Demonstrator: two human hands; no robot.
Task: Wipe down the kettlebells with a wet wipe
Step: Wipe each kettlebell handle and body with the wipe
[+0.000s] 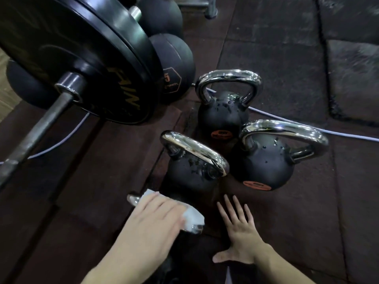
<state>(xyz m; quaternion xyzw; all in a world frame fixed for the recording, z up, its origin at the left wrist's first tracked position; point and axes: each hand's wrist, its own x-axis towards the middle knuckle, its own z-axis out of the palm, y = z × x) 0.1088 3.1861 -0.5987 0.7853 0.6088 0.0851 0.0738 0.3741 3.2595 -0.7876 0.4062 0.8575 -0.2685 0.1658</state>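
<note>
Three black kettlebells with chrome handles stand on the dark rubber floor: a far one (222, 111), a right one (266, 165) and a near left one (188, 173). Their bodies show wet spots. A fourth kettlebell sits closest to me; only the chrome end of its handle (132, 198) shows. My left hand (155, 218) presses a white wet wipe (192, 220) around that handle. My right hand (240, 232) rests flat on the floor beside it, fingers spread and holding nothing.
A loaded barbell (34, 138) with large black plates (92, 58) slants across the left. Black medicine balls (174, 64) sit behind it. A pale cable (287, 121) runs across the floor behind the kettlebells. Dark mat tiles (307, 68) cover the right.
</note>
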